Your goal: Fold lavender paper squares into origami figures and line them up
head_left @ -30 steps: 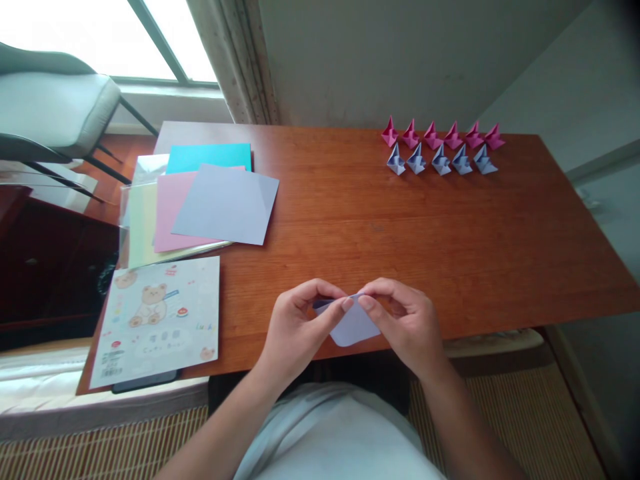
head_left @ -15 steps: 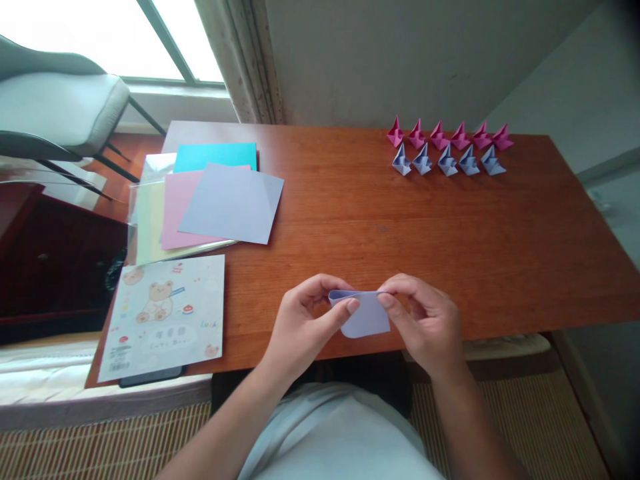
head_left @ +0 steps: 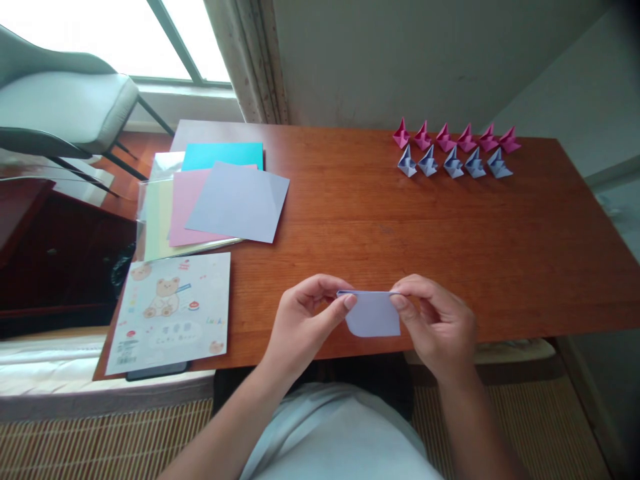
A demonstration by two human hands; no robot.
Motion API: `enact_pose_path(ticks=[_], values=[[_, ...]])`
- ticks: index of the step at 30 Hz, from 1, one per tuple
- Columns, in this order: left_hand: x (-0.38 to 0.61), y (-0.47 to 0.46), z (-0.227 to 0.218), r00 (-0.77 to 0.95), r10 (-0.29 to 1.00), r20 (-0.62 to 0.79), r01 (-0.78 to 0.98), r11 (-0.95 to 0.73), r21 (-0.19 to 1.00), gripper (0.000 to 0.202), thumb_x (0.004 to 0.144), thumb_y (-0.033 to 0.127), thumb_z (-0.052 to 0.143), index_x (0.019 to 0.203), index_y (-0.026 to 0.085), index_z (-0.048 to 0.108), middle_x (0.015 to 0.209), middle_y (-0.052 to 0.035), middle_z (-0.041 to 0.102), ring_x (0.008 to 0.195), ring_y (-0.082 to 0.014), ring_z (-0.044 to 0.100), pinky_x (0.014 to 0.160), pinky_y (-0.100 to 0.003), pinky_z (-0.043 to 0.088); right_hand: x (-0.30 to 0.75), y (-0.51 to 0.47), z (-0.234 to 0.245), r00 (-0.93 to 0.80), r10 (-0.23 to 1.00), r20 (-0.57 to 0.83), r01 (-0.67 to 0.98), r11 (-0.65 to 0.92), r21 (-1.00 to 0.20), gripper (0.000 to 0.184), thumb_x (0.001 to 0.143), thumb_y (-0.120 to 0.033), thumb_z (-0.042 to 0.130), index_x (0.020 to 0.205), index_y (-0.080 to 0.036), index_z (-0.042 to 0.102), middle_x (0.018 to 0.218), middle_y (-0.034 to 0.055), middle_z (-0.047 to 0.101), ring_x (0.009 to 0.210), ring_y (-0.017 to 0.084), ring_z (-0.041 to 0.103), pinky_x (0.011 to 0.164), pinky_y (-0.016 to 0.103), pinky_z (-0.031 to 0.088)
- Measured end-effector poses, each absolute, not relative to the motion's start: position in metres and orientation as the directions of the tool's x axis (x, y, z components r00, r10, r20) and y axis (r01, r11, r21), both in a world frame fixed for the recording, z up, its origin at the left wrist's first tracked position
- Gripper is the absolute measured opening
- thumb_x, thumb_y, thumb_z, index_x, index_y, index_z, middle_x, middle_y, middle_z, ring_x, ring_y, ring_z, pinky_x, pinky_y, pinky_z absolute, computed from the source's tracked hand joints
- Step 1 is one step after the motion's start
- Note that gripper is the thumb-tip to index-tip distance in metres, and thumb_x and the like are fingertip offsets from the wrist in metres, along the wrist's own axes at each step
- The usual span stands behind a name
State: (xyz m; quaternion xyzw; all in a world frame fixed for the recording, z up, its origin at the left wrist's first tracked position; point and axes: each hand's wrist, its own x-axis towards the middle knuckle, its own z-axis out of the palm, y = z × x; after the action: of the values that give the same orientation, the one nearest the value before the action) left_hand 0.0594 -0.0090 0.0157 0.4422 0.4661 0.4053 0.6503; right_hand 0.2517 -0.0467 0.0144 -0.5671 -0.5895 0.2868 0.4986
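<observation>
A small lavender sheet of origami paper (head_left: 374, 316), doubled over on itself, is held above the near edge of the table. My left hand (head_left: 311, 319) pinches its upper left corner between thumb and fingers. At the upper right corner, my right hand (head_left: 436, 321) pinches the paper the same way. The two top edges lie close together, and the left side bends round in a curve. Fingertips behind the paper are partly hidden.
Pink folded paper figures (head_left: 467, 138) stand in a row at the back right, with lavender ones (head_left: 453, 163) in front. At left lie a loose lavender sheet (head_left: 240, 201), pink, teal and yellow paper, and a bear-print cover (head_left: 173, 313) over a dark flat object (head_left: 156, 372).
The paper's top edges have come together, closing the open loop at its upper left. My right hand has shifted slightly right. The whole view has shifted a little.
</observation>
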Motion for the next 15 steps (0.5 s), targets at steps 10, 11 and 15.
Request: enact_pose_path(ticks=[10, 11, 15], values=[[0.047, -0.007, 0.036, 0.281, 0.953, 0.11, 0.28, -0.191, 0.941, 0.008, 0.088, 0.015, 0.07, 0.091, 0.021, 0.074, 0.098, -0.0051, 0.072, 0.094, -0.0175, 0.067, 0.085, -0.028, 0.053, 0.253, -0.046, 0.026, -0.015, 0.904, 0.428, 0.603, 0.35, -0.717, 0.016, 0.088, -0.008, 0.066, 0.093, -0.023, 0.066, 0.082, 0.0009, 0.069, 0.078, 0.017, 0.064, 0.071, 0.031, 0.052], [0.047, -0.007, 0.036, 0.281, 0.954, 0.109, 0.293, -0.193, 0.936, 0.008, 0.088, 0.016, 0.07, 0.092, 0.021, 0.074, 0.097, -0.0046, 0.073, 0.093, -0.0173, 0.067, 0.084, -0.028, 0.053, 0.253, -0.046, 0.027, -0.03, 0.895, 0.446, 0.611, 0.369, -0.7, 0.017, 0.088, -0.007, 0.066, 0.094, -0.023, 0.066, 0.082, 0.0012, 0.069, 0.078, 0.017, 0.064, 0.072, 0.032, 0.052], [0.045, -0.006, 0.036, 0.276, 0.957, 0.092, 0.354, -0.191, 0.915, 0.005, 0.088, 0.017, 0.069, 0.09, 0.021, 0.072, 0.094, -0.0039, 0.073, 0.09, -0.0177, 0.068, 0.081, -0.028, 0.053, 0.251, -0.045, 0.03, -0.06, 0.869, 0.492, 0.643, 0.41, -0.646, 0.019, 0.087, -0.006, 0.066, 0.095, -0.023, 0.065, 0.083, 0.0016, 0.071, 0.078, 0.018, 0.065, 0.072, 0.034, 0.053]])
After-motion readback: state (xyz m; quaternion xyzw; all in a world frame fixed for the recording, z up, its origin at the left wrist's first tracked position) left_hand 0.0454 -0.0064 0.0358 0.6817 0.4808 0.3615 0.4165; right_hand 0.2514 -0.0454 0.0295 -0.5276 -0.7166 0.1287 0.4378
